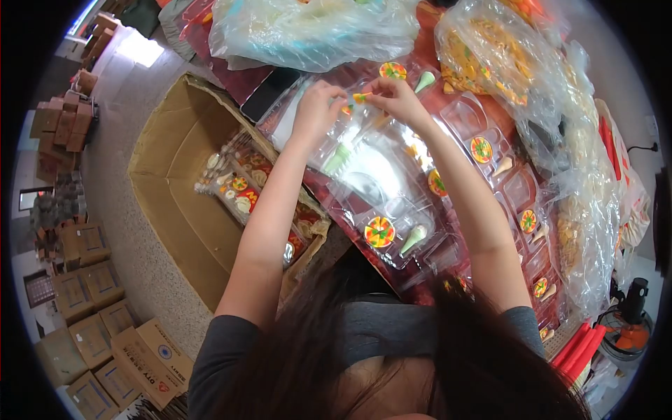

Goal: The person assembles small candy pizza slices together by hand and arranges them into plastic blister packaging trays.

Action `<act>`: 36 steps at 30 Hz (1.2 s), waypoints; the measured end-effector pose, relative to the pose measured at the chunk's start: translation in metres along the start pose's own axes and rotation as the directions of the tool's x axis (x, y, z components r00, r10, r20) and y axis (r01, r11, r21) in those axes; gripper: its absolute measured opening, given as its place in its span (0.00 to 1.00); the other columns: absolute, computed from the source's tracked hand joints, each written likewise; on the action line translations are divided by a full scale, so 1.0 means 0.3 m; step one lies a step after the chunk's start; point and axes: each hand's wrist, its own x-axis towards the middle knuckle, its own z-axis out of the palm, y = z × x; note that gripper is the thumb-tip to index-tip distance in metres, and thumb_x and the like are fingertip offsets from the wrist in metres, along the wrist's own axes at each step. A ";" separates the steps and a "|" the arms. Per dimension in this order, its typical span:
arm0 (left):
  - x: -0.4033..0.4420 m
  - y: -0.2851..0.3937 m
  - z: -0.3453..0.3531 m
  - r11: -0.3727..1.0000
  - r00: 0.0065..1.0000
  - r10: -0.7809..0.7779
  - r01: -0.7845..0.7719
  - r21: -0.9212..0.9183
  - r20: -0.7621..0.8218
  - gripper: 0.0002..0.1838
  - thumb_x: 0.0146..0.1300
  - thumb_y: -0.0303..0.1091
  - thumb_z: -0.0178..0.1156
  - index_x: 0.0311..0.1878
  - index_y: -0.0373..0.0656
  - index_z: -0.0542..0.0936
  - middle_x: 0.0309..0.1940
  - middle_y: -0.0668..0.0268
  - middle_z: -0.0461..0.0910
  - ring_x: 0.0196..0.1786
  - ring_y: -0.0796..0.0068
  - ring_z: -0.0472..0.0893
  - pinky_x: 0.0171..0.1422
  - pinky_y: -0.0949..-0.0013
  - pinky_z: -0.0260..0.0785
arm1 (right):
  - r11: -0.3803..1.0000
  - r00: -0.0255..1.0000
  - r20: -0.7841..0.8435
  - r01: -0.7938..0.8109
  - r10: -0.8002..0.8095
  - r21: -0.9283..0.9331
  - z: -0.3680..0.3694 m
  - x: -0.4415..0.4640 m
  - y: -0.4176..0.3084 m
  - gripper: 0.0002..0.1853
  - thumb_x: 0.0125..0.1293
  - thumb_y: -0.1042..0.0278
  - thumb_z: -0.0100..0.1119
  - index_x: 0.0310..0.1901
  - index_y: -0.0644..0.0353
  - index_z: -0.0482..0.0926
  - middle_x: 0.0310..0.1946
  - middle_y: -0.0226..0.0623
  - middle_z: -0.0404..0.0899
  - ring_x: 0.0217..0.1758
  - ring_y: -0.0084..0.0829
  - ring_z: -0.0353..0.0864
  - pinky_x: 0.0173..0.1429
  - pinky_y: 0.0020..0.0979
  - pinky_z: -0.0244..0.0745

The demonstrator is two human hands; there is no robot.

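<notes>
My right hand [397, 99] pinches a small orange-and-green toy pizza slice [360, 98] above the clear plastic trays. My left hand [320, 108] is close beside it, fingers pressed together, with another small orange-green piece [347, 110] at its fingertips. Beneath both hands lies a stack of clear moulded plastic trays [364, 175], shiny with glare. Round toy pizzas [379, 232] and pale green cone-shaped pieces [414, 239] sit in tray compartments. Another round toy pizza [393, 71] and a green cone [424, 82] are just beyond my right hand.
A black phone [270, 94] lies at the table's left edge. Below it, an open cardboard box [164, 189] holds packaged toy sets [241, 183]. Big clear bags [315, 31] stand at the back; a bag of orange pieces [483, 52] is at right. Cartons [91, 287] line the floor.
</notes>
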 end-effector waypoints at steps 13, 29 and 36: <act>0.023 0.011 -0.012 0.600 0.939 -0.265 0.338 -0.725 0.219 0.13 0.57 0.23 0.61 0.46 0.39 0.83 0.33 0.67 0.83 0.30 0.83 0.76 0.34 0.80 0.69 | 0.999 0.990 -0.142 -0.006 0.013 0.054 0.070 -0.037 -0.005 0.04 0.57 0.72 0.63 0.31 0.62 0.81 0.24 0.30 0.80 0.23 0.19 0.73 0.28 0.22 0.69; 0.018 0.013 0.041 0.982 0.991 -0.002 0.028 0.188 -0.136 0.02 0.49 0.25 0.65 0.25 0.37 0.83 0.26 0.64 0.79 0.29 0.69 0.76 0.37 0.71 0.70 | 0.701 0.840 -0.320 0.098 -0.439 -0.706 0.175 -0.049 0.038 0.07 0.46 0.65 0.63 0.23 0.59 0.81 0.25 0.37 0.82 0.28 0.43 0.79 0.33 0.37 0.75; 0.003 -0.020 0.023 0.995 0.994 -0.067 0.074 0.068 -0.088 0.02 0.49 0.25 0.64 0.25 0.37 0.82 0.28 0.64 0.80 0.29 0.65 0.76 0.37 0.67 0.70 | 0.781 0.940 -0.256 0.017 -0.225 -0.624 0.147 -0.041 0.027 0.06 0.46 0.65 0.63 0.23 0.58 0.81 0.27 0.38 0.80 0.32 0.43 0.80 0.34 0.38 0.76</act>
